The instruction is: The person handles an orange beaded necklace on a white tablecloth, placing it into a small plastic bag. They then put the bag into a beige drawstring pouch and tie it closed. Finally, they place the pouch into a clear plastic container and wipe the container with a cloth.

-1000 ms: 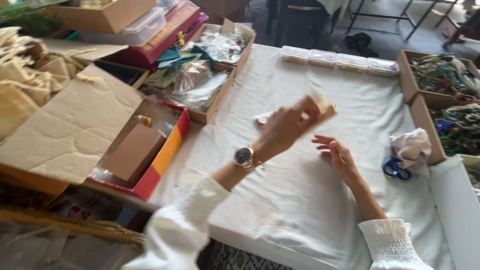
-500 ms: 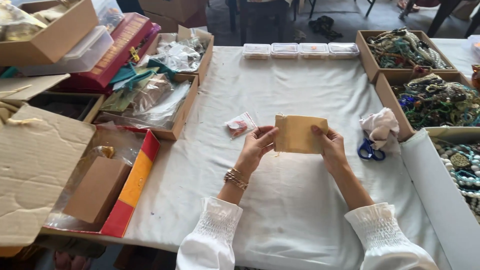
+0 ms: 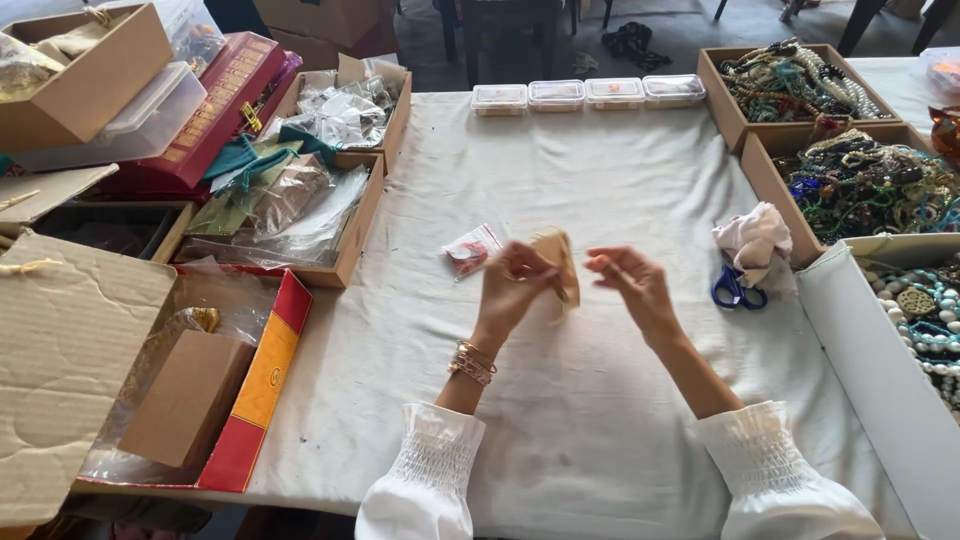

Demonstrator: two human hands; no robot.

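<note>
Two hands up over the table: left hand pinches the tan pouch, held upright, long axis near-to-far. Right hand sits just right of it, fingers loosely open, holding nothing, the nearer free hand.

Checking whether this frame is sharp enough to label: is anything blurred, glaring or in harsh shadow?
Head view: soft, even light, no harsh shadows on the white cloth; the left hand and the tan pouch it holds are slightly motion-blurred, as is the right hand; boxes of beads stay fairly sharp; no strong glare.
</note>
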